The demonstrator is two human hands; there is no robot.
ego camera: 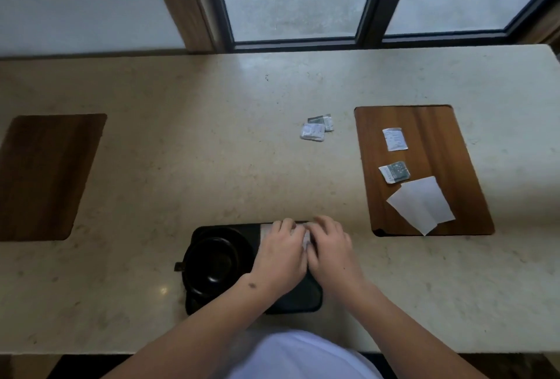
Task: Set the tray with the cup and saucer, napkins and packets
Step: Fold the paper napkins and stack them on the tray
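Nearest the person, the black tray (291, 303) already carries the dark cup (212, 263) on its saucer (239, 236) at its left end, so that part looks done. On the tray's right half both hands lie side by side over a pale napkin (266, 230), of which only a strip shows. The left hand (280, 253) and right hand (328, 247) have their fingers bent down onto it, pressing or smoothing it flat; whether either one actually pinches the paper cannot be told from this angle. Further out to the right, a wooden board (439, 124) holds more napkins (421, 206) and two packets (394, 156), and a small cluster of packets (316, 128) lies on the counter (212, 136) beyond the tray. Those appear to remain to be moved.
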